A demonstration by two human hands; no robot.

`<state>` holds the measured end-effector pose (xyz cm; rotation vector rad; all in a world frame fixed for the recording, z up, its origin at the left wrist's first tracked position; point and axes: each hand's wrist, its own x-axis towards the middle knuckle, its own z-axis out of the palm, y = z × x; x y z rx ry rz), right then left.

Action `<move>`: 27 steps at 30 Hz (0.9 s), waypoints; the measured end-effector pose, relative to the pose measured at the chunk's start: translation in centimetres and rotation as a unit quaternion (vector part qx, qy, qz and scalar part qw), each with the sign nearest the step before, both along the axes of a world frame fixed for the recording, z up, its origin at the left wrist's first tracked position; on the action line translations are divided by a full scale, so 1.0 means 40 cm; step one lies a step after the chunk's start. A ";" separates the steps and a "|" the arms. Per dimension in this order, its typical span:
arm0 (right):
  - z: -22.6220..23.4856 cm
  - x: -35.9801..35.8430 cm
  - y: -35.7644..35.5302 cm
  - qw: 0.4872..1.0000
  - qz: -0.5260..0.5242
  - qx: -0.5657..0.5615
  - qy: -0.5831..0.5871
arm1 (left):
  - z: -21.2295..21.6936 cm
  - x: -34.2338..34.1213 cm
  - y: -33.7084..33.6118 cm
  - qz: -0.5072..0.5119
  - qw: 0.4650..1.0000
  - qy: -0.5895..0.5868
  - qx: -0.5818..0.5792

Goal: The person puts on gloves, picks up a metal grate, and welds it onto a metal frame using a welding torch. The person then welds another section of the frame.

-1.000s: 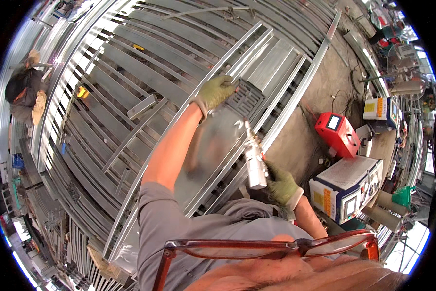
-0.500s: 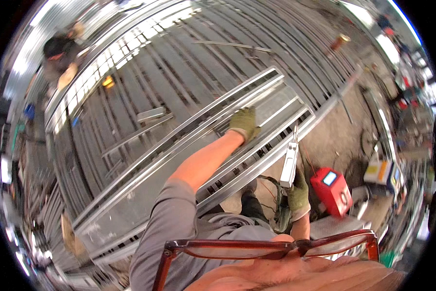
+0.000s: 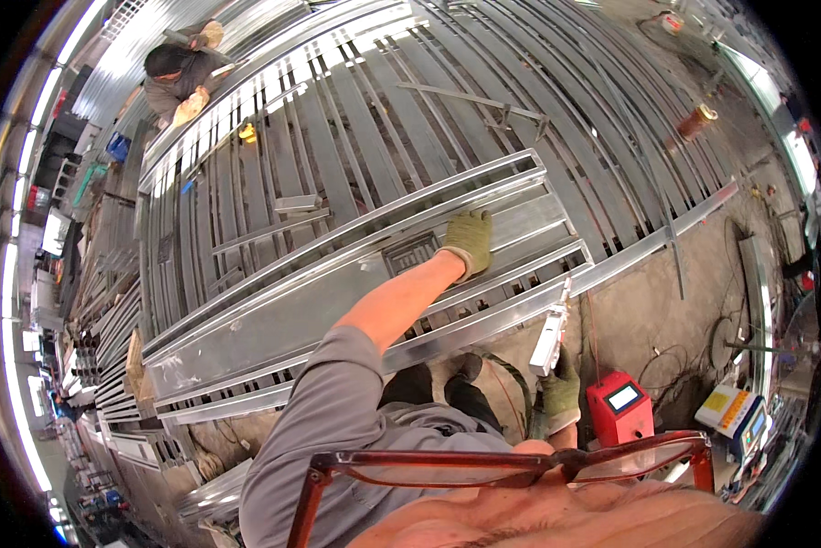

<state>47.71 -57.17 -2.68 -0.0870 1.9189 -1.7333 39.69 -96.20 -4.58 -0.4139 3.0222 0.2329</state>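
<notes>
A long grey sheet-metal panel (image 3: 273, 315) with raised lengthwise rails lies at a slant over the slatted metal table. My left hand (image 3: 470, 243), in an olive work glove, rests palm down on its right part, fingers stretched out. Just beside the wrist is a dark vent-like insert (image 3: 412, 253) in the panel. My right hand (image 3: 561, 395), gloved alike, is wrapped round the grip of a white handheld welding gun (image 3: 549, 338). The gun's thin nozzle points up toward the panel's right corner, a little apart from it. A dark cable hangs below.
The slatted table (image 3: 346, 164) carries a small metal block (image 3: 298, 204) and loose strips. Its front rail (image 3: 648, 228) borders the concrete floor. A red box with a screen (image 3: 619, 406) and a yellow-white unit (image 3: 732, 416) stand right. A co-worker (image 3: 177, 78) bends over the far left edge.
The view has shifted, so the table and panel sit slightly lower and farther right. My left hand stays on the panel, its fingers now straighter. The welding gun is still in my right hand.
</notes>
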 end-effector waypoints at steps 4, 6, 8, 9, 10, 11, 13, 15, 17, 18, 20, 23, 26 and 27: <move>-0.050 -0.067 0.075 1.000 0.001 0.015 -0.014 | 0.149 0.021 -0.013 -0.005 0.999 0.009 0.051; -0.073 -0.090 0.096 1.000 0.008 0.017 0.002 | 0.152 0.063 -0.073 0.005 0.995 0.054 0.078; -0.031 -0.096 0.103 1.000 -0.004 0.017 0.009 | 0.188 0.084 -0.132 0.049 0.992 0.084 0.084; -0.030 -0.098 0.105 0.999 -0.008 0.005 0.048 | 0.186 0.093 -0.180 0.078 0.990 0.096 0.070; -0.036 -0.105 0.103 0.996 -0.009 -0.006 0.088 | 0.179 0.091 -0.237 0.110 0.986 0.109 0.058; -0.034 -0.111 0.103 0.991 -0.013 -0.016 0.130 | 0.177 0.070 -0.289 0.116 0.986 0.117 0.036; -0.001 -0.119 0.094 0.995 -0.035 -0.017 0.093 | 0.162 0.008 -0.393 0.136 0.985 0.107 -0.002; 0.041 -0.141 0.070 0.999 -0.018 -0.027 0.027 | 0.117 -0.028 -0.520 0.174 0.982 0.065 -0.041; 0.064 -0.154 0.027 0.987 -0.016 0.026 0.161 | 0.049 -0.084 -0.607 0.190 0.978 0.063 -0.059; 0.070 -0.158 0.011 0.960 -0.008 0.108 0.258 | 0.002 -0.112 -0.636 0.197 0.977 0.059 -0.061; 0.101 -0.150 -0.034 0.968 -0.005 0.116 0.223 | -0.048 -0.140 -0.677 0.197 0.978 0.050 -0.056; 0.149 -0.140 -0.103 0.978 -0.020 0.103 0.178 | -0.133 -0.168 -0.735 0.195 0.979 0.045 -0.031; 0.156 -0.162 -0.144 0.980 -0.044 0.091 0.170 | -0.182 -0.174 -0.790 0.204 0.979 0.027 -0.013; 0.173 -0.168 -0.163 0.962 -0.022 0.150 0.229 | -0.191 -0.177 -0.808 0.212 0.977 0.006 -0.007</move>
